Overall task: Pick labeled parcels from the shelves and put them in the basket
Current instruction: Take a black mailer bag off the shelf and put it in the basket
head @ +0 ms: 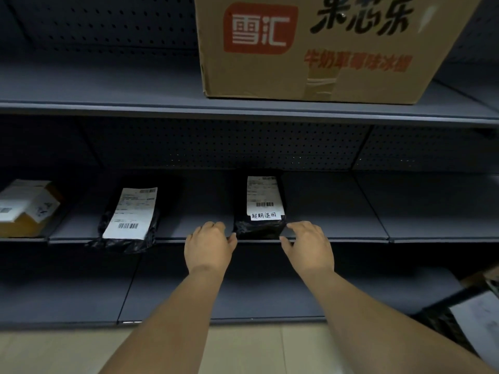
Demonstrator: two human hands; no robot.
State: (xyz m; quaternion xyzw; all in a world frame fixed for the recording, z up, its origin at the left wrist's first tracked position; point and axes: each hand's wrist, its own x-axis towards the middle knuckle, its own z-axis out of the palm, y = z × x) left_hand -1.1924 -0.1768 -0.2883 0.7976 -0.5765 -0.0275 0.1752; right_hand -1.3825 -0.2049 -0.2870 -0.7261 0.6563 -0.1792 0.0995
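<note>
Both arms stretch forward over the pale floor, and the left hand (pixel 209 242) and right hand (pixel 309 245) sit at the front edge of the middle shelf (pixel 351 240). The fingers (pixel 295 226) are spread and loose, grasping nothing, flanking the near end of a black parcel (pixel 260 226) with a white label (pixel 264 195); the left thumb looks to be touching its corner, though that is hard to tell. So this pick seems only begun. Left of the fingers another black labeled bag (pixel 127 233) waits, and further left a small taped box (pixel 25 206). Above and beyond, a large carton (pixel 318 47) sits on the upper shelf. At far right, low down, something dark may be the basket (pixel 442 323); I cannot tell.
</note>
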